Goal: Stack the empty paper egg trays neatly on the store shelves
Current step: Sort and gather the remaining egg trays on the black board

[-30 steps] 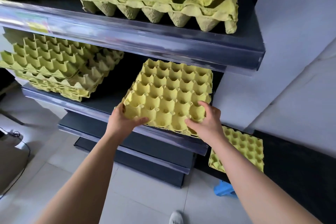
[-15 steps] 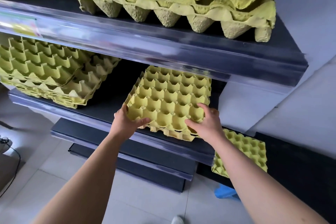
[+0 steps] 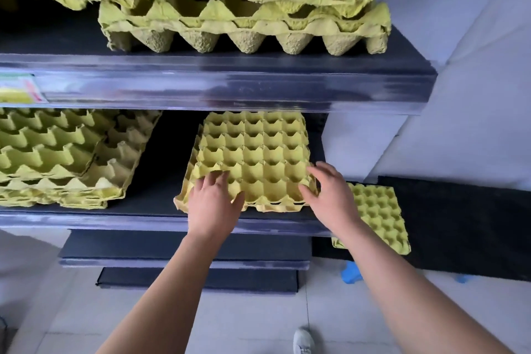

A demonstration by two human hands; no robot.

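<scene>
Both grips have let go: I see the tray point(image 3: 253, 158) flat on the shelf point(image 3: 155, 201), left hand point(image 3: 214, 204) pressing its near corner, fingers spread, right hand point(image 3: 330, 195) open at the other corner.

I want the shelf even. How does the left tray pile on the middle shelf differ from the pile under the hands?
The left pile is taller, its trays skewed out of line; the right pile is lower and better aligned. The left hand and right hand rest on the right pile; nothing touches the left pile. Both are yellow-green paper trays.
</scene>
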